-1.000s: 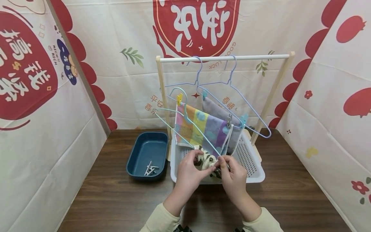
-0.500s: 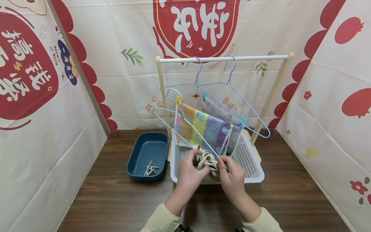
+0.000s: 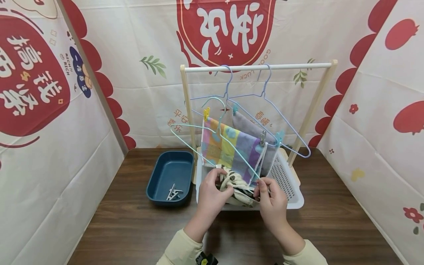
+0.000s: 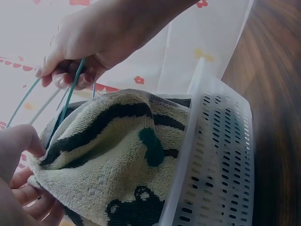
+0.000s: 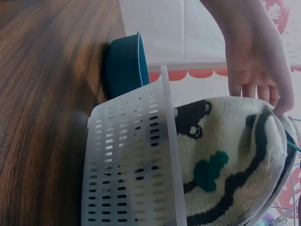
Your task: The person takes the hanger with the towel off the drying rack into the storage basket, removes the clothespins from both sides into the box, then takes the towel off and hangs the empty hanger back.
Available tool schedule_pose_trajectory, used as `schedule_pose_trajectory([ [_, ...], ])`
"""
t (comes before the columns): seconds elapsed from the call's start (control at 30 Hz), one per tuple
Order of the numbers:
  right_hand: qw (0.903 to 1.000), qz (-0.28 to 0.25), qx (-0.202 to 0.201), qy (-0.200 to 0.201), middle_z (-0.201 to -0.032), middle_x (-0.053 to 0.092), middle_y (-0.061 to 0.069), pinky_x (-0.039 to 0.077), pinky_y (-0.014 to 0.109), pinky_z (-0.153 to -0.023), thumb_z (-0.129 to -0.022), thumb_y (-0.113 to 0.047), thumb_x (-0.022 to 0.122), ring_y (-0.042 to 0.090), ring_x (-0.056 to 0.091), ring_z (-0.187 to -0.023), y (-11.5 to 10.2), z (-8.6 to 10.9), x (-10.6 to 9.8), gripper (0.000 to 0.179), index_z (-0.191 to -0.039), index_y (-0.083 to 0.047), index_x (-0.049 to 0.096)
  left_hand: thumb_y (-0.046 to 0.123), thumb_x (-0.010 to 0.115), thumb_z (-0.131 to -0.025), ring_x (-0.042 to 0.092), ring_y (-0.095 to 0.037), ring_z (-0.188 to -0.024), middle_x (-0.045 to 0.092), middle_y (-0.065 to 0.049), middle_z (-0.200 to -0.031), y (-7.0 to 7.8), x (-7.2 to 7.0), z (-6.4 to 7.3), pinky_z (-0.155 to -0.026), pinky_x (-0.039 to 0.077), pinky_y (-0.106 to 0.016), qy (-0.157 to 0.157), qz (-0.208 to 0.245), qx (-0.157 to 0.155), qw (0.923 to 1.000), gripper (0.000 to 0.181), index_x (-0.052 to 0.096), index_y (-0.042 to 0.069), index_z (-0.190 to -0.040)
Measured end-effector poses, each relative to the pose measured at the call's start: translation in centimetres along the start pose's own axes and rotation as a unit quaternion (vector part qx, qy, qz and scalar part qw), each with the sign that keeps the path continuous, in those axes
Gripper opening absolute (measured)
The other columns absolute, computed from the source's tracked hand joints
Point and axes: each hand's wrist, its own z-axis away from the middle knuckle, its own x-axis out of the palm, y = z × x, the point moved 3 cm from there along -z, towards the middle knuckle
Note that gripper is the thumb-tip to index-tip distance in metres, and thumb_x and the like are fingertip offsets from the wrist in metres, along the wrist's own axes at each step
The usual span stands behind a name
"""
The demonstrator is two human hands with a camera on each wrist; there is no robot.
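Observation:
A cream towel with dark stripes and patches (image 3: 243,198) is bunched up over the white perforated basket (image 3: 296,193). Its edge is pinched between the thumb and fingers of my left hand (image 3: 212,191). My right hand (image 3: 273,200) grips the right end of a mint-green hanger (image 3: 237,151). That hanger leans over the basket, its lower left part running behind the towel near my left hand. From the left wrist, the towel (image 4: 108,174) shows a raised fold, with the hanger's green wire (image 4: 74,87) passing behind it. In the right wrist view, the left thumb presses the towel's upper edge.
Behind stands a wooden rack with a white rail (image 3: 291,66). Two lilac hangers hang there, carrying a rainbow checked towel (image 3: 228,143) and a grey towel (image 3: 250,125), held by clips. To the left, a blue tray (image 3: 167,167) contains metal clips (image 3: 173,193).
My hands have moved apart, the left slightly leftward and the right rightward. The cream towel is spread wider between them. The mint-green hanger's hook has swung right and a little upward.

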Motion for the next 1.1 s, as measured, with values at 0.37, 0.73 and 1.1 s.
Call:
schedule_pose_trajectory([
  [0.37, 0.9998, -0.009, 0.01, 0.014, -0.059, 0.055, 0.008, 0.042, 0.014, -0.052, -0.09, 0.018, 0.053, 0.006, 0.05, -0.054, 0.3, -0.3, -0.7, 0.01, -0.086, 0.011, 0.058, 0.003, 0.067, -0.07, 0.048, -0.015, -0.078, 0.056, 0.002, -0.102, -0.3, 0.3, -0.1, -0.065, 0.043, -0.03, -0.011, 0.019, -0.006, 0.9997, 0.037, 0.059, 0.017, -0.104],
  [0.73, 0.9985, -0.025, 0.018, 0.046, -0.057, 0.053, 0.011, 0.041, 0.014, -0.05, -0.088, 0.023, 0.05, 0.007, 0.049, -0.052, -0.3, -0.8, -1.1, 0.011, -0.084, 0.014, 0.056, 0.003, 0.067, -0.073, 0.05, -0.015, -0.079, 0.059, -0.001, -0.098, -0.6, 0.1, -0.5, -0.067, 0.042, -0.031, -0.001, 0.018, -0.026, 0.9995, 0.04, 0.061, 0.019, -0.11],
  [1.1, 0.9912, -0.062, 0.074, 0.09, -0.063, 0.064, 0.012, 0.045, 0.016, -0.042, -0.097, 0.012, 0.045, 0.005, 0.057, -0.048, 0.4, -0.2, -1.5, 0.012, -0.092, 0.018, 0.054, 0.002, 0.067, -0.073, 0.042, -0.016, -0.07, 0.062, 0.001, -0.103, -0.4, 0.1, -0.4, -0.056, 0.035, -0.028, -0.006, 0.037, 0.002, 0.9993, 0.044, 0.058, 0.019, -0.112],
])
